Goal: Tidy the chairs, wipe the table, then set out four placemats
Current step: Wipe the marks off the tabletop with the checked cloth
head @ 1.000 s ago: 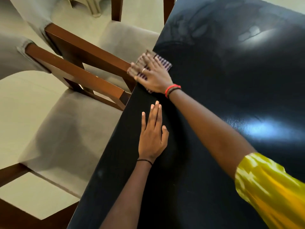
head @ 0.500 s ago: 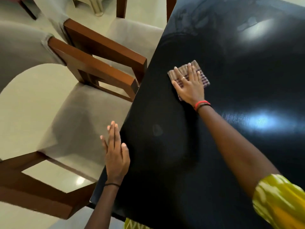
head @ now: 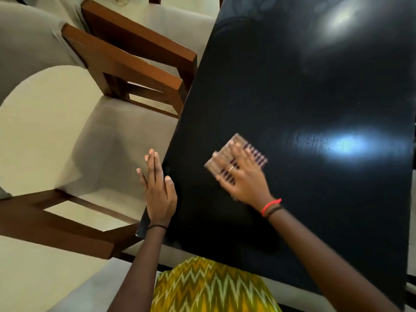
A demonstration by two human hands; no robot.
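Your right hand (head: 244,179) lay flat on a folded brown cloth (head: 235,141) with dark purple stripes, its fingers spread and straight, pressing the cloth down rather than clutching it. The hand and cloth were blurred. The cloth sat on the black table (head: 292,97), in the near part of the top and a little in from its left edge. A ring (head: 231,168) showed on one finger of that hand, and a red thread (head: 271,206) and a thin dark band circled the wrist. Your left hand (head: 158,190) was loose and holding nothing. Its fingers were straight and close together, lying along the table's left edge near the corner. The thumb was over the black top and the fingertips reached out past the edge above a chair seat. A thin black band (head: 157,226) ringed that wrist. Bright patches of light shone on the glossy tabletop beyond the cloth. To the left, the nearer chair (head: 101,149), with a pale cushion and brown wooden arms, stood against the table's side, and the farther chair (head: 180,25) of the same kind stood just beside it. Your yellow zigzag garment (head: 213,287) showed at the bottom, against the table's near end.
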